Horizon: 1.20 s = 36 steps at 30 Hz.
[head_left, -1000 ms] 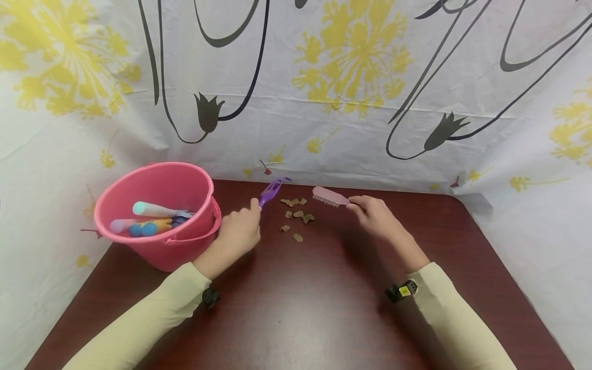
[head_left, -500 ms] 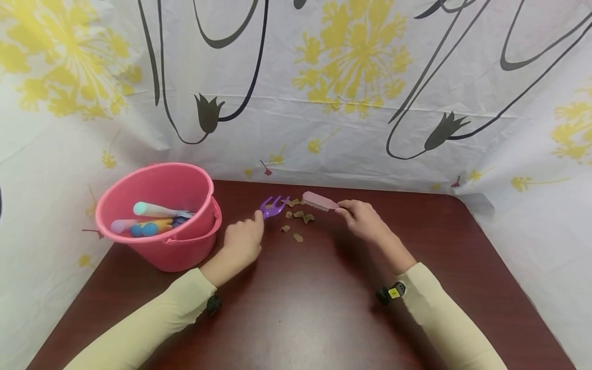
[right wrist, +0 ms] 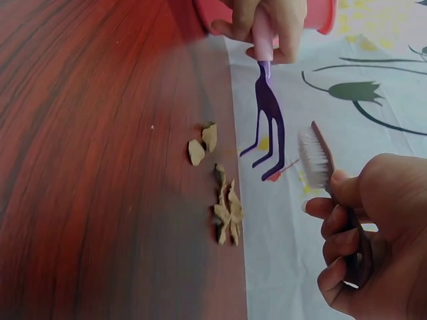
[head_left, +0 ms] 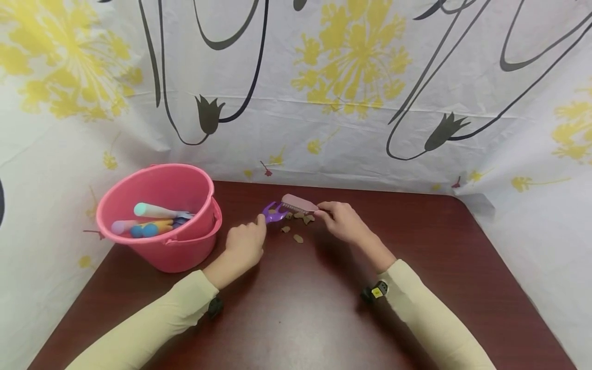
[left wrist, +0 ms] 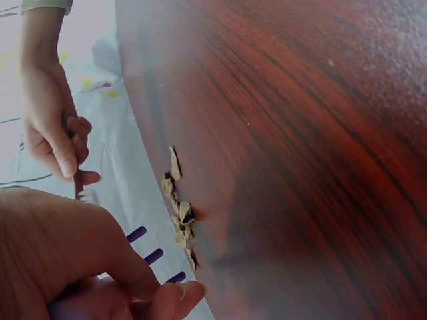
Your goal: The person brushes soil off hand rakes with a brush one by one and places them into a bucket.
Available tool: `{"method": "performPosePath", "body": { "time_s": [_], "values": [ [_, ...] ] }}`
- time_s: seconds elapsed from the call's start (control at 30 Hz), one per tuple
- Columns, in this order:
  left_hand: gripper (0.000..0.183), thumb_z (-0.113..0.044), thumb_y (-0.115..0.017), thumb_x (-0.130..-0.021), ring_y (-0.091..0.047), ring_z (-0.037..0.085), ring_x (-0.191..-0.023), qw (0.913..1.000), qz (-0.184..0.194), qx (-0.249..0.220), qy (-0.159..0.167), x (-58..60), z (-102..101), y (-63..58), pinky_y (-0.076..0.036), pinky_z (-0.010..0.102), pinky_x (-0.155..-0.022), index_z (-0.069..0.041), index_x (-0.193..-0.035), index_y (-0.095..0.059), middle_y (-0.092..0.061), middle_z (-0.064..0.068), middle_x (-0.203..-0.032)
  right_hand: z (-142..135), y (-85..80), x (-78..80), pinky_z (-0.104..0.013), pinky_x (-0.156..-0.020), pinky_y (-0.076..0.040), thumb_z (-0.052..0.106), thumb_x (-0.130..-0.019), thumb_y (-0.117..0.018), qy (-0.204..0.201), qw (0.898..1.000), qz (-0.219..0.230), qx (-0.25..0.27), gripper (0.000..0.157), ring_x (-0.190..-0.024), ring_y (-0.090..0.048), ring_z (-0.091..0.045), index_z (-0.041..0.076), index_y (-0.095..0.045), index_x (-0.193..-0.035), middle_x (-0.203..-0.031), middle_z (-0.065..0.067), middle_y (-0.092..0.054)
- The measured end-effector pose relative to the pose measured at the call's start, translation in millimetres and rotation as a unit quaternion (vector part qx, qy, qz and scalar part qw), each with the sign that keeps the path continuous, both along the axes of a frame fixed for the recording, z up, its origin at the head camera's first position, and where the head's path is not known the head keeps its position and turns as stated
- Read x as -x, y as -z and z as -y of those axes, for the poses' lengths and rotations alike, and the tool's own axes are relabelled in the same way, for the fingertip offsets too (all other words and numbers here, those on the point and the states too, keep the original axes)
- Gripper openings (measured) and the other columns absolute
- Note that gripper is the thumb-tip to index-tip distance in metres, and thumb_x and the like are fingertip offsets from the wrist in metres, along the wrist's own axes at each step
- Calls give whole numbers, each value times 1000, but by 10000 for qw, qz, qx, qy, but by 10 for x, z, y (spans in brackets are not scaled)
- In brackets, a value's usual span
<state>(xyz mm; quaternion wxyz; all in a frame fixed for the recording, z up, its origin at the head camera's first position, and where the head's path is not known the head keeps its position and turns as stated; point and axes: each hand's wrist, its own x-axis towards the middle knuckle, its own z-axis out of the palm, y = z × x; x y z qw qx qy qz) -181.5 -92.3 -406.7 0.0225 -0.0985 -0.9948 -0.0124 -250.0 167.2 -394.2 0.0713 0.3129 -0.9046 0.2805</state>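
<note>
My left hand (head_left: 243, 244) grips a toy hand rake by its pink handle (right wrist: 263, 40). The purple prongs (right wrist: 270, 113) point downward in the right wrist view. My right hand (head_left: 344, 222) holds a pink hairbrush (head_left: 298, 202) by its handle, its white bristles (right wrist: 312, 155) facing the rake. In the head view the brush head sits just right of the prongs, above some dry leaf pieces (head_left: 298, 238). The right wrist view shows both tools apart from the brown pieces (right wrist: 228, 213) on the table. Whether rake and brush touch cannot be told from the head view.
A pink bucket (head_left: 191, 252) stands at the left, with several tool handles (head_left: 157, 209) inside, one pale green-white, others blue, yellow and lilac. The dark red-brown table (head_left: 296, 308) ends at a white patterned cloth (head_left: 370, 159) behind and at both sides.
My right hand has carried the brush left and slightly nearer, up beside the rake. The rake has swung round and come lower, its prongs now spread in view. The bucket stays put.
</note>
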Motion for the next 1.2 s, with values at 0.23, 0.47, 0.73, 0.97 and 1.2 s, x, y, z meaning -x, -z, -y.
{"method": "performPosePath", "body": {
  "time_s": [0.23,0.47,0.73,0.97,1.2],
  "values": [
    [57,-23,-82,-82,-62,29,-62,9999,143,-22,-80,-13,-13,-37,-51,41,-52,0,-120,-47,-58,11,-74,93,-57,-22,-36,-63,-47,16,-102,-64,-234,9996,-34,147,19,-66,-54,-15,1,-74,-108,-84,-8,-69],
    [62,-24,-82,-84,-62,28,-64,9998,218,-8,-40,-22,-20,-36,-53,42,-56,2,-129,-49,-64,14,-84,243,-122,-43,-32,-57,-42,21,-101,-66,-544,9985,-3,49,17,-54,-46,-12,7,-76,-101,-72,2,-64],
    [64,-26,-84,-82,-63,27,-63,9999,80,146,34,-34,-32,-26,-55,41,-56,5,-128,-54,-67,16,-90,398,-183,-79,-31,-56,-39,27,-100,-67,-580,9980,-104,-208,20,-53,-39,-10,10,-78,-96,-71,4,-64],
    [56,-26,-86,-81,-63,28,-62,9996,-156,142,175,-37,-27,-44,-54,42,-53,3,-117,-56,-65,14,-83,424,-166,-82,-31,-54,-39,28,-101,-67,-452,9971,-273,-557,22,-52,-38,-10,12,-77,-93,-60,8,-52],
    [54,-27,-87,-79,-63,29,-62,9998,-93,158,106,-33,-2,-42,-54,42,-52,1,-111,-55,-63,13,-81,420,-165,-59,-32,-51,-39,32,-100,-67,-154,9959,-235,-866,22,-54,-42,-12,13,-78,-95,-62,6,-53]
  ]
}}
